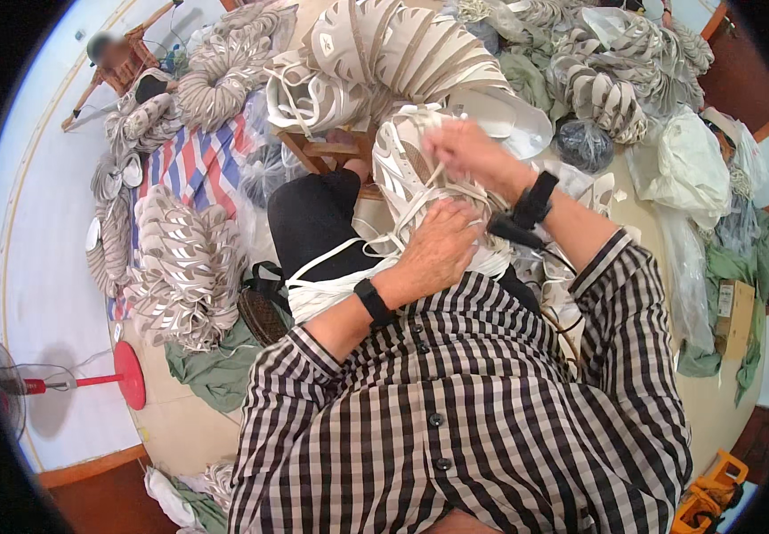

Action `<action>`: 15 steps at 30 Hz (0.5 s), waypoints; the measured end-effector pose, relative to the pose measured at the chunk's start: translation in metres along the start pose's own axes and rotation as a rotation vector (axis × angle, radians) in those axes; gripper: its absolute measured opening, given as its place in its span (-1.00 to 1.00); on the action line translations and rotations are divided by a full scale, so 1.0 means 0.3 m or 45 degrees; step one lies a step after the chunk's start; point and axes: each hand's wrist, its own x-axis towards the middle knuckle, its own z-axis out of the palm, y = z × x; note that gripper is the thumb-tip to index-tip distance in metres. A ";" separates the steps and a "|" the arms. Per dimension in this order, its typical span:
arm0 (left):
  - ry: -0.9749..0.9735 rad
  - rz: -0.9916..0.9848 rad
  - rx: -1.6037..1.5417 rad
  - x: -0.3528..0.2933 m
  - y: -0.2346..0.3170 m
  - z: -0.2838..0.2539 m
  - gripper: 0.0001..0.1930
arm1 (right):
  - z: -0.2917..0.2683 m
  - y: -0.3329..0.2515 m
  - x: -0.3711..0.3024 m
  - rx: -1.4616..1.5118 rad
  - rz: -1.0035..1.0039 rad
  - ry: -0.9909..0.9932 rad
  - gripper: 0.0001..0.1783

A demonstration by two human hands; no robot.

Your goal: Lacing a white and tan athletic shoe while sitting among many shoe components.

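A white and beige shoe upper (393, 165) rests upright over my lap, with pale shoelaces (407, 214) strung loosely about its opening. My left hand (445, 242) is closed on the near end of this upper, its fingertips partly hidden among the laces. Above it, my right hand (473, 153) is curled in front of the upper and smeared by motion; a length of lace shows at its fingertips. A bundle of white laces (335, 292) lies across my lap. By my right wrist is a dark, long object (515, 233) whose kind I cannot make out.
Nested shoe uppers (411, 49) curve in a row just ahead, beside another laced upper (304, 98). More stacks (184, 267) lie left on striped sheeting (193, 165). White plastic bags (683, 165) and uppers crowd the right. A red-based fan (131, 376) stands at left.
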 end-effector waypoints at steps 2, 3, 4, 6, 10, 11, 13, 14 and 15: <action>-0.020 -0.005 -0.022 -0.008 -0.001 0.001 -0.69 | 0.010 -0.109 0.020 0.078 -0.033 -0.001 -0.73; -0.026 -0.012 -0.023 -0.007 -0.003 0.005 -0.68 | 0.012 -0.160 0.033 0.152 -0.072 0.019 -0.75; -0.037 -0.018 -0.021 -0.003 -0.004 0.006 -0.67 | 0.011 -0.197 0.061 0.107 -0.145 0.014 -0.76; -0.043 -0.041 -0.026 -0.011 -0.008 0.004 -0.67 | 0.019 -0.288 0.111 -0.101 -0.318 -0.023 -0.78; -0.071 -0.029 -0.072 0.015 0.012 0.006 -0.67 | -0.075 -0.494 0.159 -0.012 -0.785 0.086 -0.71; -0.075 -0.037 -0.071 0.011 0.012 0.006 -0.67 | -0.085 -0.566 0.142 0.061 -0.695 0.082 -0.71; -0.045 -0.042 -0.045 0.000 0.007 0.008 -0.65 | -0.083 -0.618 0.113 0.150 -0.722 0.034 -0.73; -0.048 -0.047 -0.047 -0.005 0.005 0.006 -0.65 | -0.071 -0.633 0.109 0.123 -0.757 0.065 -0.73; -0.050 -0.053 -0.061 -0.005 0.007 0.005 -0.66 | -0.074 -0.653 0.105 0.124 -0.754 0.063 -0.73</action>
